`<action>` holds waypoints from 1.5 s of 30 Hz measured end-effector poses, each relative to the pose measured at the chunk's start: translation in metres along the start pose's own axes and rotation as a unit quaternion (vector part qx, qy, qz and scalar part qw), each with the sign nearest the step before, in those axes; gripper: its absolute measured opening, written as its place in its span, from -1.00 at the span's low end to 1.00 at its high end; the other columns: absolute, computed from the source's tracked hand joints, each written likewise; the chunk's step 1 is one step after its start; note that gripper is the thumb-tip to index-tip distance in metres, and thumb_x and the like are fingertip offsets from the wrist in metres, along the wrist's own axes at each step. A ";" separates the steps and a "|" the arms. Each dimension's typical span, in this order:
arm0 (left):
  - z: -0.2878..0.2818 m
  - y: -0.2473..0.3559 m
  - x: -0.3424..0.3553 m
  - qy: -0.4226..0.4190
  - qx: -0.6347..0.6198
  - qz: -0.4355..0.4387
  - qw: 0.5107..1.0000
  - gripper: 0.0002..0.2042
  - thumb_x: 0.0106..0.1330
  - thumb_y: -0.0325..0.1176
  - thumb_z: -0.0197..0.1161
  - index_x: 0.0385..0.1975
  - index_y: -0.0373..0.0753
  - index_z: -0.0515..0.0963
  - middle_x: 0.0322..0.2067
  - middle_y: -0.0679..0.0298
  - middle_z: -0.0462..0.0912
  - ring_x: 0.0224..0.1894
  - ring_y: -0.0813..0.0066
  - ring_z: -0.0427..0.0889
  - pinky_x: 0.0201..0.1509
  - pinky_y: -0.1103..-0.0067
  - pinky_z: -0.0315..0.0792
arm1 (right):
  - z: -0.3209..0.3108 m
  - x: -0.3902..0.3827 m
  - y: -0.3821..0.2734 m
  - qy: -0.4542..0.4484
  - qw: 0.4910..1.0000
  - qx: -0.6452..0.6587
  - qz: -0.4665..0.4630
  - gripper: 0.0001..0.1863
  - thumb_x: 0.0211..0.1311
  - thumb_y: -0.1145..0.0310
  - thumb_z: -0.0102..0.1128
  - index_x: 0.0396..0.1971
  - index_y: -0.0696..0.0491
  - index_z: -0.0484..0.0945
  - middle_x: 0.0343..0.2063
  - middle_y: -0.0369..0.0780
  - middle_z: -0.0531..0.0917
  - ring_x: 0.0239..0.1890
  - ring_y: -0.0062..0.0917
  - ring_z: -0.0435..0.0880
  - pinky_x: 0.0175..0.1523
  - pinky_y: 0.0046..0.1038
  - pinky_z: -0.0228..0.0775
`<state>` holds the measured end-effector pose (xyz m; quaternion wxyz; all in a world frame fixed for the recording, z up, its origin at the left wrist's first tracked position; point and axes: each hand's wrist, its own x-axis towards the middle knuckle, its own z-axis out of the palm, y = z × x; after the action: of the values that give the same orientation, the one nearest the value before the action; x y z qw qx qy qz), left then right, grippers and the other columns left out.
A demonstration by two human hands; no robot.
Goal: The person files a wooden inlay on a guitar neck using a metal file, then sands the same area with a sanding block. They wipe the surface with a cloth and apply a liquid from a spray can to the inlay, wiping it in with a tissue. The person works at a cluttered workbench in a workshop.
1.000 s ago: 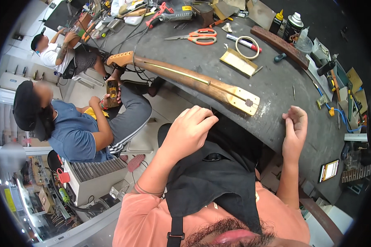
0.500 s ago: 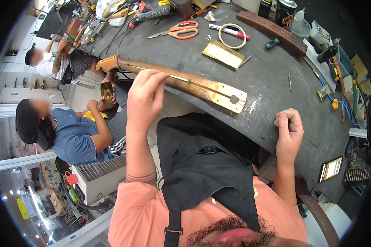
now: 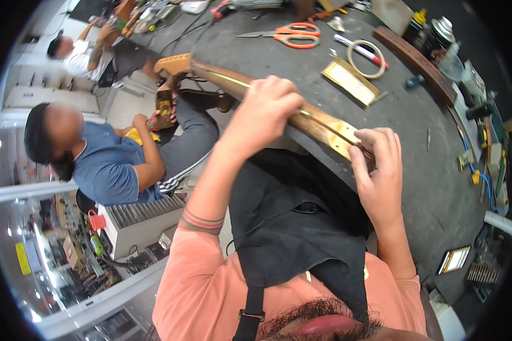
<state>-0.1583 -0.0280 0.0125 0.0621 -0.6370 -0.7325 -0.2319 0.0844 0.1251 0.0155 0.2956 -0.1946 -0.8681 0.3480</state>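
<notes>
A wooden guitar neck [image 3: 321, 132] lies along the bench's near edge, its notched headstock [image 3: 174, 63] to the left and its pale drilled heel end to the right. A slot runs down its length. Along that slot shows a thin yellowish truss rod [image 3: 233, 78], partly covered by my left hand [image 3: 270, 108], whose curled fingers are closed on it over the middle of the neck. My right hand [image 3: 379, 165] grips the heel end, thumb on the near side and fingers bent over the far side. Its fingertips partly hide the heel.
Beyond the neck lie orange-handled scissors [image 3: 296, 35], a tape ring [image 3: 366, 59], a marker [image 3: 350, 42], a yellowish card [image 3: 350, 81] and a curved brown strip [image 3: 415, 65]. A phone [image 3: 454, 260] rests at the right. A seated person [image 3: 111, 159] is at the left, another behind.
My left hand has moved right and down along the neck with the rod. My right hand has come from the bench to the heel end. The view has shifted.
</notes>
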 end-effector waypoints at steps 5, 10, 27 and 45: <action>0.019 0.022 0.003 0.023 -0.049 0.060 0.997 -0.84 0.29 -0.41 0.36 -0.16 -0.16 0.65 -0.15 0.26 0.62 0.04 0.15 0.61 0.26 0.20 0.42 | 0.024 0.021 -0.018 -0.039 0.992 -0.107 -0.050 -0.70 0.29 0.46 0.47 0.00 0.07 0.66 -0.05 -0.15 0.61 0.06 -0.15 0.58 0.20 -0.12 0.39; 0.036 0.044 0.010 0.047 -0.089 0.090 0.991 -0.88 0.30 -0.38 0.35 -0.22 -0.18 0.60 -0.21 0.30 0.55 -0.01 0.24 0.59 0.21 0.28 0.40 | 0.011 0.007 -0.009 -0.032 0.992 -0.113 -0.033 -0.79 0.24 0.56 0.45 -0.17 0.10 0.63 -0.16 -0.12 0.59 -0.05 -0.15 0.56 0.12 -0.15 0.40; 0.053 0.073 0.034 0.007 -0.147 0.090 0.985 -0.83 0.20 -0.50 0.45 -0.22 -0.19 0.67 -0.24 0.27 0.59 -0.10 0.15 0.58 0.07 0.27 0.41 | -0.022 -0.030 0.024 0.009 0.995 0.059 0.078 -0.63 0.25 0.66 0.35 0.06 0.19 0.58 -0.06 -0.06 0.64 -0.03 -0.22 0.70 0.12 -0.28 0.56; 0.050 0.070 0.043 -0.025 -0.194 0.078 0.978 -0.75 0.08 -0.53 0.56 -0.21 -0.21 0.78 -0.30 0.27 0.62 -0.21 0.18 0.55 -0.11 0.33 0.45 | -0.016 -0.033 0.047 0.051 0.980 0.159 0.105 -0.79 0.25 0.73 0.37 -0.18 0.16 0.62 -0.21 -0.11 0.74 -0.15 -0.29 0.76 0.00 -0.32 0.58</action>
<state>-0.0888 0.0372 0.0025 -0.0632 -0.6979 -0.6228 -0.3480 0.1260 0.1471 -0.0217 0.3283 -0.2525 -0.7606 0.4999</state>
